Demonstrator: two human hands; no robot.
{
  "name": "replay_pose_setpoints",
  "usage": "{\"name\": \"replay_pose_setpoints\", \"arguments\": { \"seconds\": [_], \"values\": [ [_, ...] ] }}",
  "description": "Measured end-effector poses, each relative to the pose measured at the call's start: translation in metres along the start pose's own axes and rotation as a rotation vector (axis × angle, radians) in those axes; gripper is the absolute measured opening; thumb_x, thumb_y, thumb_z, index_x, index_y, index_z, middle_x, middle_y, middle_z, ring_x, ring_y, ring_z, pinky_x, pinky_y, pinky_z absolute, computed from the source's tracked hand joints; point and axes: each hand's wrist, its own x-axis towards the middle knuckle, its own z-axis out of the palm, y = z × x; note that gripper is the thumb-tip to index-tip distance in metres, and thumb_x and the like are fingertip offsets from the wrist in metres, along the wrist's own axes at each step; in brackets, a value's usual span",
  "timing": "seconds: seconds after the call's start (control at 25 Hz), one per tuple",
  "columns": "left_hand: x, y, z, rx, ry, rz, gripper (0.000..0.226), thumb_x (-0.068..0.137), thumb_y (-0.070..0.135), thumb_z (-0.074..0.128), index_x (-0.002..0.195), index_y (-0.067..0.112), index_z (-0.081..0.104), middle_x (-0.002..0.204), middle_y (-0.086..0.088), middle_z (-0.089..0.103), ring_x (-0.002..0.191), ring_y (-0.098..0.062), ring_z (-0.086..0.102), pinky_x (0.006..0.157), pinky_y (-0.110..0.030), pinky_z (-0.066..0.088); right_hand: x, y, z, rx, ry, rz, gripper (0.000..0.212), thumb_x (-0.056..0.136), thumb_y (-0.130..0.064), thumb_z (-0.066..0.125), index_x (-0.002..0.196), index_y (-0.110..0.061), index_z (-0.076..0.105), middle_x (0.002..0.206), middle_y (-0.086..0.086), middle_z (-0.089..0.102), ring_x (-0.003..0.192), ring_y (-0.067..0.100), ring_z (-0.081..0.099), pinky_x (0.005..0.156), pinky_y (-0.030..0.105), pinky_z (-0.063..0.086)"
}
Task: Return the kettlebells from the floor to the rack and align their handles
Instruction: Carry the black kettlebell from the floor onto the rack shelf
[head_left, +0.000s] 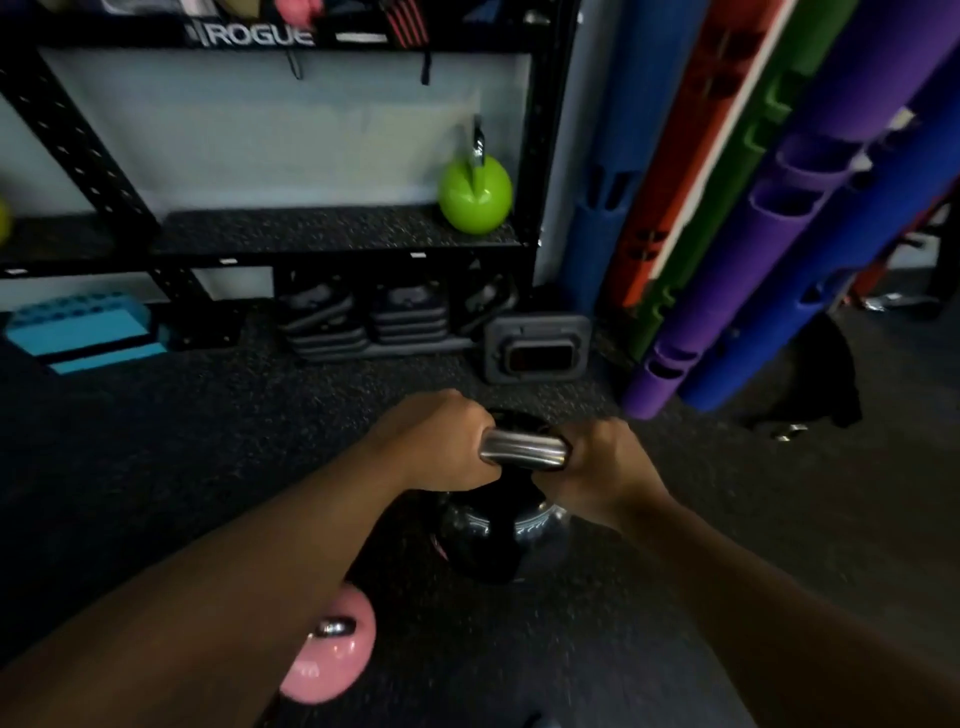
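Steel shows between the two fists: the left hand (441, 441) and right hand (597, 462) are both wrapped tight around the polished handle (522, 451) of a black kettlebell (498, 540), low in the middle of the frame. Its ball hangs or sits just over the dark rubber floor (156, 467); I cannot tell whether it has left the ground.

My worry is the pink kettlebell (332, 660) at the lower left, just beside the black one and partly under the left forearm. A swing on the way up could knock the two together, or the person could step on it. The black one looks heavy, so a slipping grip would drop it near the feet, which are out of view.

On the rack shelf (332, 234) in the upper middle stands a green kettlebell (475, 195), handle turned edge-on toward us. Setting the black one down carelessly could bump it or leave the handles mismatched.

Motion blur softens everything. Fingers are curled under the handle and hidden, and the shelf's left end is cut off.
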Motion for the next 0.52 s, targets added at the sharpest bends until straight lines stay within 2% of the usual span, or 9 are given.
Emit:
{"name": "replay_pose_setpoints", "arguments": {
  "seconds": [0.08, 0.2, 0.4, 0.52],
  "values": [
    [0.032, -0.025, -0.022, 0.016, -0.008, -0.039, 0.025, 0.068, 0.043, 0.060, 0.054, 0.025, 0.050, 0.052, 0.006, 0.055, 0.046, -0.011, 0.054, 0.043, -0.025, 0.038, 0.054, -0.001, -0.002, 0.018, 0.010, -0.043, 0.015, 0.067, -0.035, 0.061, 0.069, -0.020, 0.063, 0.059, -0.006, 0.064, 0.055, 0.017, 0.064, 0.048, 0.029, 0.048],
    [0.082, -0.073, -0.052, 0.059, 0.041, -0.101, 0.026, 0.068, 0.045, 0.056, 0.058, 0.021, 0.055, 0.057, 0.004, 0.060, 0.053, -0.016, 0.058, 0.046, -0.030, 0.045, 0.144, -0.007, -0.005, 0.044, 0.008, -0.083, 0.016, 0.067, -0.034, 0.061, 0.057, -0.026, 0.050, 0.052, -0.008, 0.055, 0.050, 0.017, 0.058, 0.047, 0.023, 0.037],
    [0.160, -0.162, -0.094, 0.038, 0.096, -0.196, 0.027, 0.067, 0.047, 0.054, 0.053, 0.025, 0.046, 0.052, 0.008, 0.053, 0.048, -0.011, 0.052, 0.043, -0.025, 0.030, 0.287, -0.021, 0.000, 0.032, -0.037, -0.138, 0.023, 0.067, -0.034, 0.061, 0.051, -0.032, 0.045, 0.052, -0.008, 0.057, 0.052, 0.016, 0.060, 0.047, 0.023, 0.041],
    [0.216, -0.241, -0.112, 0.028, 0.078, -0.228, 0.025, 0.066, 0.047, 0.056, 0.054, 0.027, 0.047, 0.051, 0.010, 0.052, 0.047, -0.006, 0.051, 0.042, -0.021, 0.029, 0.384, -0.031, 0.023, -0.013, -0.051, -0.144, 0.012, 0.067, -0.033, 0.063, 0.060, -0.024, 0.060, 0.058, -0.002, 0.065, 0.059, 0.021, 0.065, 0.052, 0.026, 0.047]
  ]
}}
